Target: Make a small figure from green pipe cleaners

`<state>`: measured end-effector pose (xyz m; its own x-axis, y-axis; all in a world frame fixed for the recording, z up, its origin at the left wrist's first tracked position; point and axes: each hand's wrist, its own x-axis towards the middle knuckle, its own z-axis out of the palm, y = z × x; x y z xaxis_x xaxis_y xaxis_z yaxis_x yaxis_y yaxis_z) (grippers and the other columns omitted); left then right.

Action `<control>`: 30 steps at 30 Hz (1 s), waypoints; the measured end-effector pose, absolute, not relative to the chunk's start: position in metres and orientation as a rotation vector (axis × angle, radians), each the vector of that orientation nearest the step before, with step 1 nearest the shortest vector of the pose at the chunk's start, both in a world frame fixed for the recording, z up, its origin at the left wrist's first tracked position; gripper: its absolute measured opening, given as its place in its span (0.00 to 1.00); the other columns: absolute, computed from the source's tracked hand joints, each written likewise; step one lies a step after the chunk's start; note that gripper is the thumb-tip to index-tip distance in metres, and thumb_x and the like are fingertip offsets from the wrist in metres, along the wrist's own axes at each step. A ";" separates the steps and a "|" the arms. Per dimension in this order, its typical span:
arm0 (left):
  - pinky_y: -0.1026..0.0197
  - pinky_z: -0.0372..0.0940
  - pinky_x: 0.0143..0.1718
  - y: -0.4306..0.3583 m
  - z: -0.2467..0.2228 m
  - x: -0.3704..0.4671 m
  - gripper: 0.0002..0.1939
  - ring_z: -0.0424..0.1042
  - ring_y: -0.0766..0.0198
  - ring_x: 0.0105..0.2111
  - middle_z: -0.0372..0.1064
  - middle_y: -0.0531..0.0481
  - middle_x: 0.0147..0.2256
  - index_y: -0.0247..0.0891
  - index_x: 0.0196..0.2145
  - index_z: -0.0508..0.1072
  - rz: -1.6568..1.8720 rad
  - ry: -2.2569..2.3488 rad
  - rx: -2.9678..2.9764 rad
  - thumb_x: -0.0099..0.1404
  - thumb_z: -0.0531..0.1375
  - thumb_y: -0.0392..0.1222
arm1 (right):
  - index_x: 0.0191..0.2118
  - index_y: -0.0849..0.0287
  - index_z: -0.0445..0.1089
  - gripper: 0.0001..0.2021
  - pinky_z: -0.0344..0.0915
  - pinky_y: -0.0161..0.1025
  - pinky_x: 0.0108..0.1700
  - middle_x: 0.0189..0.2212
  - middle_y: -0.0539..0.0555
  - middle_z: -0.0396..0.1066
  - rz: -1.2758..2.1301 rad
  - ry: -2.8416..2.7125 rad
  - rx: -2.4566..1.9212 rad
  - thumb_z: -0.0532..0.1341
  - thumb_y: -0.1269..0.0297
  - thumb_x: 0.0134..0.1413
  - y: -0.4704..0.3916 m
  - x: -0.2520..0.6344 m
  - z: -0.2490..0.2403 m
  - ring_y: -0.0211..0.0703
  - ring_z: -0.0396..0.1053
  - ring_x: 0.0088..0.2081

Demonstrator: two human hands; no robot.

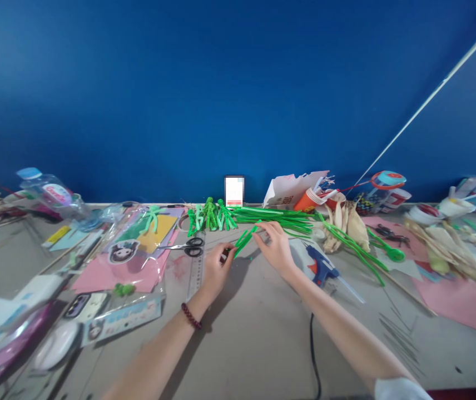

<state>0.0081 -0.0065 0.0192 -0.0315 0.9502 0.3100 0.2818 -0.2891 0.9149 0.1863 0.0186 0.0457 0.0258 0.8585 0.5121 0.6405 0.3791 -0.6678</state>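
Observation:
Short pieces of bright green pipe cleaner (243, 242) stretch between my two hands over the middle of the table. My left hand (217, 268), with a dark bead bracelet at the wrist, is closed round their lower end. A small dark thing (224, 254) also shows at its fingers; its kind is unclear. The fingers of my right hand (276, 247) pinch the upper end of the pieces. Just behind lies a bundle of long green pipe cleaners (277, 219). Several twisted green pipe-cleaner figures (211, 214) stand to its left.
Scissors (192, 247) and a clear ruler (196, 269) lie left of my hands. A blue glue gun (323, 265) rests on the right, near dried husks (357, 228). Pink paper (127, 269) and a bottle (52, 191) are farther left. A phone-like screen (234, 191) leans on the wall.

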 end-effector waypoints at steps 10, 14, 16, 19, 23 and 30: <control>0.61 0.57 0.33 -0.010 0.025 0.010 0.09 0.63 0.61 0.29 0.67 0.48 0.27 0.41 0.27 0.74 1.323 1.158 1.644 0.57 0.60 0.49 | 0.36 0.60 0.71 0.16 0.65 0.35 0.25 0.24 0.51 0.67 1.120 -1.421 -1.247 0.62 0.53 0.44 0.028 0.184 0.038 0.38 0.66 0.24; 0.61 0.58 0.35 -0.009 0.020 0.009 0.10 0.64 0.61 0.31 0.68 0.47 0.29 0.42 0.29 0.73 1.253 1.176 1.722 0.59 0.58 0.49 | 0.32 0.60 0.71 0.14 0.65 0.35 0.25 0.22 0.50 0.67 1.140 -1.347 -1.224 0.63 0.54 0.43 0.030 0.186 0.037 0.37 0.65 0.23; 0.61 0.58 0.36 -0.009 0.020 0.008 0.10 0.64 0.61 0.30 0.68 0.48 0.29 0.42 0.29 0.73 1.254 1.192 1.720 0.60 0.58 0.49 | 0.30 0.60 0.71 0.13 0.66 0.36 0.27 0.20 0.50 0.67 1.119 -1.324 -1.233 0.63 0.55 0.43 0.032 0.187 0.035 0.37 0.65 0.22; 0.61 0.57 0.36 -0.009 0.022 0.008 0.10 0.64 0.61 0.30 0.68 0.48 0.28 0.41 0.29 0.73 1.287 1.207 1.653 0.59 0.59 0.50 | 0.29 0.60 0.71 0.12 0.67 0.38 0.29 0.19 0.50 0.67 1.082 -1.344 -1.250 0.63 0.54 0.43 0.035 0.190 0.032 0.38 0.66 0.22; 0.62 0.57 0.35 -0.010 0.026 0.009 0.10 0.64 0.61 0.29 0.68 0.49 0.27 0.41 0.29 0.73 1.308 1.225 1.625 0.58 0.59 0.50 | 0.29 0.60 0.71 0.13 0.67 0.38 0.29 0.23 0.51 0.69 1.045 -1.384 -1.246 0.63 0.54 0.43 0.036 0.190 0.028 0.39 0.67 0.25; 0.64 0.57 0.33 -0.010 0.025 0.009 0.08 0.64 0.64 0.28 0.68 0.50 0.27 0.41 0.29 0.73 1.306 1.246 1.673 0.59 0.59 0.47 | 0.30 0.61 0.71 0.14 0.68 0.39 0.31 0.22 0.51 0.70 1.156 -1.323 -1.235 0.64 0.54 0.41 0.036 0.191 0.028 0.39 0.69 0.23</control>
<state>0.0086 -0.0097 0.0245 0.0442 0.9455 0.3227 0.2775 -0.3219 0.9052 0.1905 0.0360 0.0285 -0.0347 0.9987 0.0377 0.0966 0.0409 -0.9945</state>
